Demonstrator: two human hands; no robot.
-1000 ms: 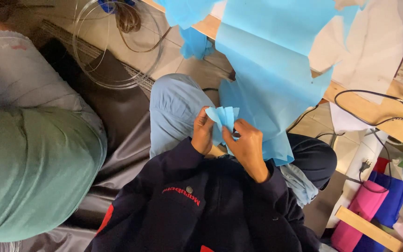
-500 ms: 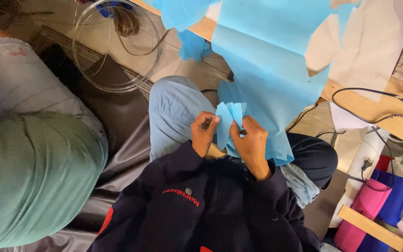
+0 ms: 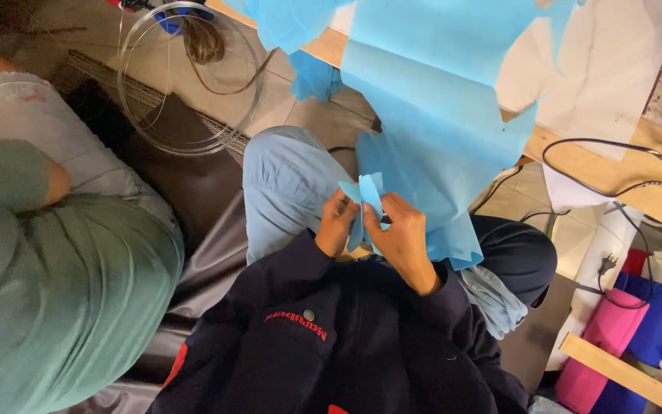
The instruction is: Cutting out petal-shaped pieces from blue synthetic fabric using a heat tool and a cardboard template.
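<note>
Soft, even indoor light fills the view, brightest on the large blue sheet (image 3: pixel 438 100), which shows no glare. Below the sheet, the dark jacket (image 3: pixel 331 345) loses detail in shadow. Left of the sheet, the green-clad person (image 3: pixel 55 307) looks slightly soft and stretched toward the edge.

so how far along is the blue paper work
Done: the big blue sheet hanging off the wooden table edge already has jagged cutouts. In hand: the left hand and right hand pinch a small folded blue piece over the lap. Left: much of the sheet is uncut; a finished shape can't be seen.
</note>
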